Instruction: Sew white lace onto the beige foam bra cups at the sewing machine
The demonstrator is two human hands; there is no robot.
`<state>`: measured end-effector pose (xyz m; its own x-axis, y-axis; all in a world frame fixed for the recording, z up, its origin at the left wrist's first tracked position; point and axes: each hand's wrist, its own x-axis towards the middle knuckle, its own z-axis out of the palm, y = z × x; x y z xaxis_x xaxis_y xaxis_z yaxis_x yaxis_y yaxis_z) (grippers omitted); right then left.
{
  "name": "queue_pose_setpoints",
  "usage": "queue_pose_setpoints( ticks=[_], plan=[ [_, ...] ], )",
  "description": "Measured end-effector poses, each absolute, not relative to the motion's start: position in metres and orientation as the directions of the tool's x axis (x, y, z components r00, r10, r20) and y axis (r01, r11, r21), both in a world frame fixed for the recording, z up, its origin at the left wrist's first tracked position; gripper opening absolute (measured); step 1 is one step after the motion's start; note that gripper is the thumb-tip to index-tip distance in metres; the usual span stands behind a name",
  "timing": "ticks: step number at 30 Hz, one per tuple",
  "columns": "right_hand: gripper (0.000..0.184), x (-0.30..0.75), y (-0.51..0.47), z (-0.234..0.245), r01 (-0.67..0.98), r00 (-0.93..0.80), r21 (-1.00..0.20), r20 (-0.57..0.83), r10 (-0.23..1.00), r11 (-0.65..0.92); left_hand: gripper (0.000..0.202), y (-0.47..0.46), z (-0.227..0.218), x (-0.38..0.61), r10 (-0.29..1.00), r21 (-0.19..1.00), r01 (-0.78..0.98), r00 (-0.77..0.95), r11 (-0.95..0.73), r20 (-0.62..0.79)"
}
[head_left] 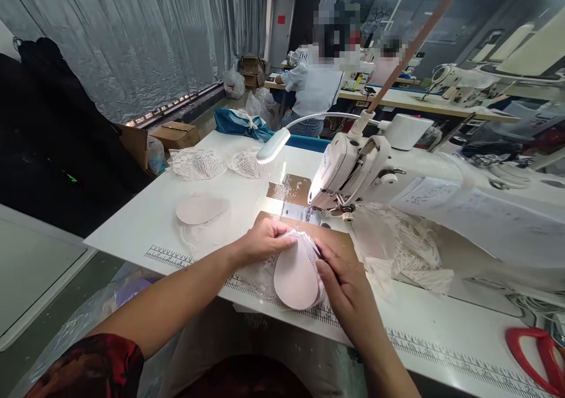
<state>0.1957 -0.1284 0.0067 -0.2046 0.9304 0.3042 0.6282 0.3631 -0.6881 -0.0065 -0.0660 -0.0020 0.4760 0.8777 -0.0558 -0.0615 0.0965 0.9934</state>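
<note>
A pale pink bra cup with lace along its edge (296, 277) lies in front of the sewing machine (338, 165), its rounded end toward me. My left hand (270, 237) pinches its upper left edge between thumb and fingers. On the other side my right hand (346, 277) is closed on the cup's right edge, with thumb and fingers together. Something small and dark shows beside the right fingertips; I cannot make out what. Both hands are just in front of the metal needle plate (295, 211), over brown sheeting (339, 242) on the table.
Another cup (203, 209) lies at left, behind printed rulers. Two lace pieces (197, 164) sit farther back. More lace (415, 251) is heaped right of the needle. Red-handled scissors (536, 351) rest at the right edge. A lamp (273, 146) hangs over the table. Co-workers sit beyond.
</note>
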Motion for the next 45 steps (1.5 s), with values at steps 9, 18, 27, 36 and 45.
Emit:
queue_pose_setpoints(
  ticks=[9,18,27,36,45],
  plan=[
    [0.040,0.178,-0.120,-0.007,0.764,-0.201,-0.494,0.429,0.881,0.415,0.031,-0.066,0.000,-0.007,0.782,0.954,-0.141,0.610,0.266,-0.128],
    [0.039,0.179,-0.120,-0.008,0.785,-0.219,-0.434,0.473,0.853,0.442,0.033,-0.068,-0.001,-0.007,0.788,0.953,-0.106,0.591,0.285,-0.170],
    [0.039,0.181,-0.120,-0.009,0.807,-0.090,-0.479,0.477,0.874,0.345,0.030,-0.068,0.002,-0.008,0.714,0.998,0.058,0.697,0.034,-0.065],
    [0.037,0.183,-0.127,-0.011,0.759,-0.186,-0.488,0.472,0.862,0.431,0.031,-0.068,0.001,-0.008,0.764,0.978,-0.081,0.638,0.191,-0.096],
    [0.038,0.180,-0.127,-0.010,0.756,-0.150,-0.525,0.442,0.884,0.391,0.034,-0.066,0.000,-0.010,0.745,0.998,0.004,0.665,0.059,-0.047]
  ],
)
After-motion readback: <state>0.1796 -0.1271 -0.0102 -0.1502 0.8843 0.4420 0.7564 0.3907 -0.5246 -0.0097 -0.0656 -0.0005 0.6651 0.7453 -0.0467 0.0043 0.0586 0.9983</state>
